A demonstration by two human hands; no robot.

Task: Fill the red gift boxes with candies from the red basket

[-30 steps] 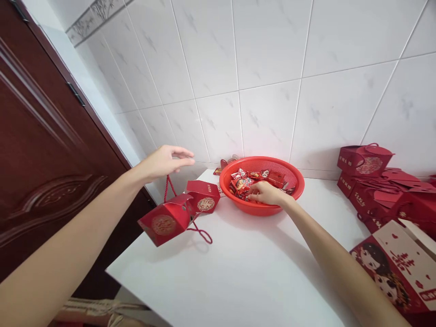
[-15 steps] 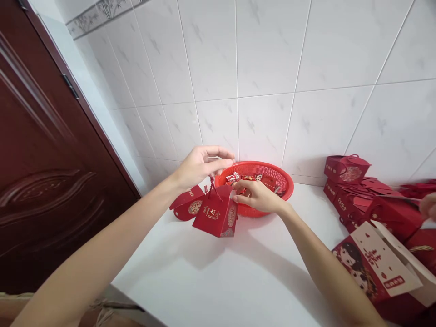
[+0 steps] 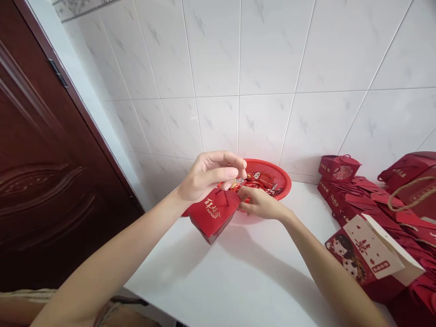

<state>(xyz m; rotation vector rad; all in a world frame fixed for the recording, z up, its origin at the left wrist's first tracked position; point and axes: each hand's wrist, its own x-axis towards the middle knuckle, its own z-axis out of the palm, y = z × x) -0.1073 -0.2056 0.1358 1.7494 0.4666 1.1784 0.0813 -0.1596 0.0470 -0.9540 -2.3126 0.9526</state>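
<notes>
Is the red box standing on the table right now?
No, the red box is held up above the table, between the left hand and the right hand.

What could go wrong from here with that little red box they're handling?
The red gift box sits tilted, loosely held between the left hand and right hand, so it might slip onto the white counter. Its thin red cords could snag on fingers. The red plastic basket of wrapped sweets sits right behind, so a fumble might knock it.
</notes>
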